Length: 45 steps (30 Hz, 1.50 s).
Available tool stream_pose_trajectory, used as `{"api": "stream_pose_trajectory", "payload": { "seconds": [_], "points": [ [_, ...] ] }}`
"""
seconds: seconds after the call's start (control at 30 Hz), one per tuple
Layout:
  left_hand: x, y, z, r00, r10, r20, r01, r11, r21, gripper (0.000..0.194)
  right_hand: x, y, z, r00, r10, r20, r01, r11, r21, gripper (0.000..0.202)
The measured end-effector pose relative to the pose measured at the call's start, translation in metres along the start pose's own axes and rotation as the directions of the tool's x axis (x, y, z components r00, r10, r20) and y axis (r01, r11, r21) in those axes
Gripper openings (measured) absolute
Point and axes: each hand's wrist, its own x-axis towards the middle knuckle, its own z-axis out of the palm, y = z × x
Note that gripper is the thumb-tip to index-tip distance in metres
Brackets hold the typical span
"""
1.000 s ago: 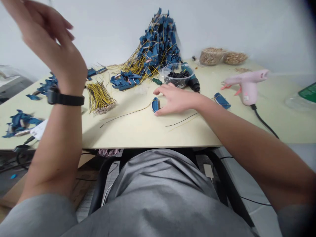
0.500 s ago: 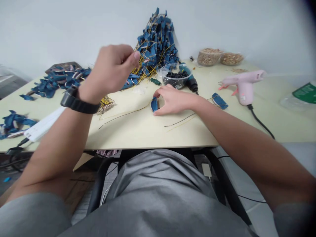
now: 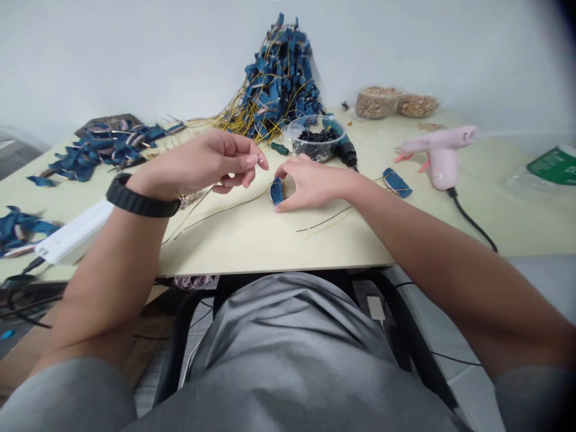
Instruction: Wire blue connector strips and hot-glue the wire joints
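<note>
Broadly, a pale table [image 3: 252, 252] carries everything, and a tall heap [image 3: 281, 78] of blue pieces and yellow wires leans against the wall behind it. The heap looks loosely stacked; a tug on a trailing wire could bring part of it down.

Next in size, a pink glue gun [image 3: 443, 147] rests to the person's right, its cord running over the front edge. If it is hot, a careless forearm might meet the nozzle, and a snagged cord could drag it.

The left hand [image 3: 193, 165] hovers over the table with thumb and index finger nearly together; whether they pinch anything is too small to tell. The right hand [image 3: 315, 185] is clamped on the ends of a small blue piece [image 3: 276, 191], standing on the table between fingertips and thumb. Uneven pressure there might tip it or make it slip.

Just behind sits a tub [image 3: 294, 144] of black bits, close enough that a knuckle could knock it and spill some. A second blue piece [image 3: 396, 182] lies beyond the right wrist. Thinnest of all, a black wire [image 3: 225, 210] stretches leftward near the held piece, where a sleeve or finger could catch it.
</note>
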Motion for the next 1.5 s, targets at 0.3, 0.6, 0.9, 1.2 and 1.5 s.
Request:
{"api": "stream_pose_trajectory", "payload": {
  "seconds": [0.3, 0.6, 0.9, 1.2, 1.5],
  "points": [
    [0.011, -0.016, 0.014, 0.995, 0.014, 0.098, -0.021, 0.997, 0.07, 0.019, -0.011, 0.018, -0.023, 0.991, -0.026, -0.134, 0.06, 0.965, 0.257, 0.083],
    [0.017, -0.03, 0.015, 0.994, 0.067, 0.082, -0.067, 0.998, -0.012, 0.027, -0.011, 0.012, -0.015, 0.978, -0.152, -0.142, 0.208, 0.668, 0.715, 0.034],
    [0.012, -0.02, 0.015, 0.999, 0.023, 0.033, -0.025, 0.999, 0.034, 0.025, -0.004, 0.001, -0.001, 0.972, -0.125, -0.199, 0.234, 0.606, 0.761, 0.023],
    [0.008, -0.018, 0.01, 0.99, 0.101, -0.099, -0.092, 0.992, 0.087, 0.023, 0.0, -0.014, 0.006, 0.951, 0.029, -0.309, 0.259, 0.474, 0.842, 0.04],
    [0.01, -0.021, 0.014, 0.978, 0.14, -0.153, -0.138, 0.99, 0.022, 0.03, 0.003, -0.023, 0.01, 0.933, 0.129, -0.337, 0.264, 0.391, 0.882, 0.043]
  ]
}}
